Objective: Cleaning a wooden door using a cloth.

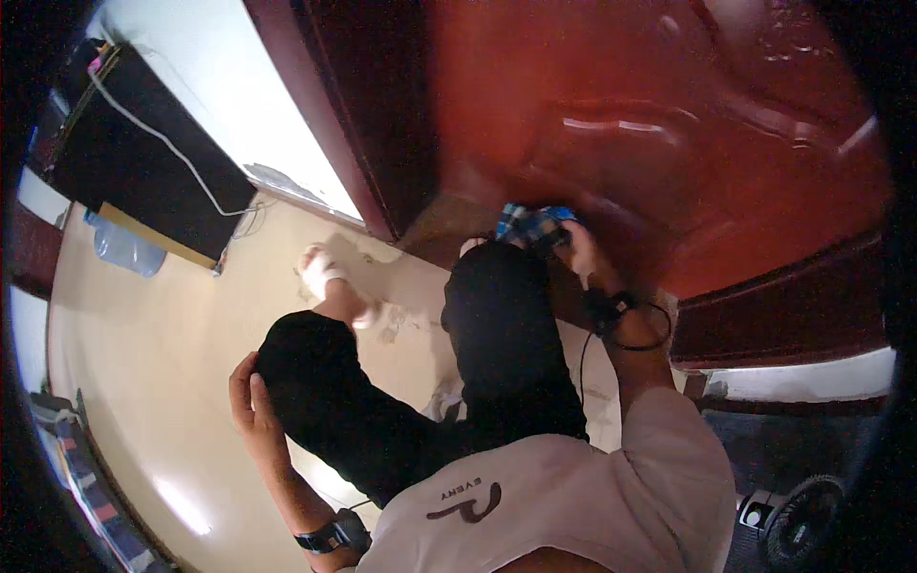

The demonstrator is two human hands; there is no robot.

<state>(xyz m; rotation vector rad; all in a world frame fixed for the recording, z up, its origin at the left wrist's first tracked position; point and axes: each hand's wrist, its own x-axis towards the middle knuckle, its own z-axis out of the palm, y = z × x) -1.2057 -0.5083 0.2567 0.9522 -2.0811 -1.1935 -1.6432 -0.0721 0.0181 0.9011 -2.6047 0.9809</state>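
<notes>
My right hand [579,247] grips a blue, black and white checked cloth [534,225], low down at the foot of a glossy red panelled door [609,157]. The cloth lies close to the door's bottom edge, and my right knee hides part of it. On the outer side of my left knee rests my left hand [251,390], holding nothing. I sit or squat with both knees bent, in black trousers [501,322]. Each wrist wears a black strapped device, and a thin cable runs from the right one.
A dark door frame [358,114] borders the red door. To the left stand a dark cabinet [150,150] with a white cable [172,143] and a clear blue water jug [129,247]. A small black fan [802,519] is at lower right. The pale floor [157,379] has dark smudges near my foot.
</notes>
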